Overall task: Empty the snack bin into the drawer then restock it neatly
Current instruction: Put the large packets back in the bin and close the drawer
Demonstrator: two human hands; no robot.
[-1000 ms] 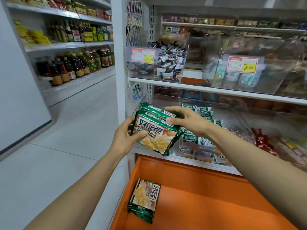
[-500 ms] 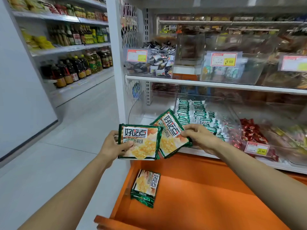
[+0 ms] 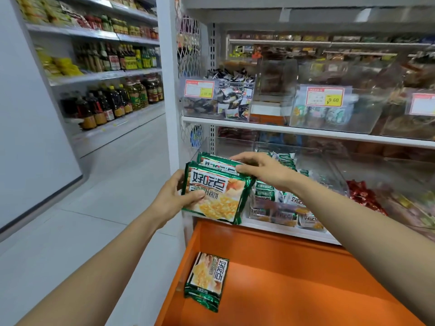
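Observation:
A stack of green-edged snack packs (image 3: 215,195) is held upright at the left front of the clear snack bin (image 3: 329,165). My left hand (image 3: 175,197) grips the stack's left edge, thumb across the front pack. My right hand (image 3: 263,170) holds the top edge of the rear packs with curled fingers. More packs of the same kind (image 3: 280,205) stand and lie in the bin to the right. Below, the orange drawer (image 3: 294,278) is pulled out, and a small pile of packs (image 3: 208,280) lies at its left side.
Clear bins with red-and-yellow price tags line the shelf above (image 3: 306,130). A bin of red wrapped snacks (image 3: 362,196) sits to the right. A white shelf post (image 3: 168,90) stands at left, with an aisle of oil bottles (image 3: 110,104) beyond it.
Half a second ago each hand held a separate pack over the drawer. Now the packs are stacked together and raised up to the bin's left front.

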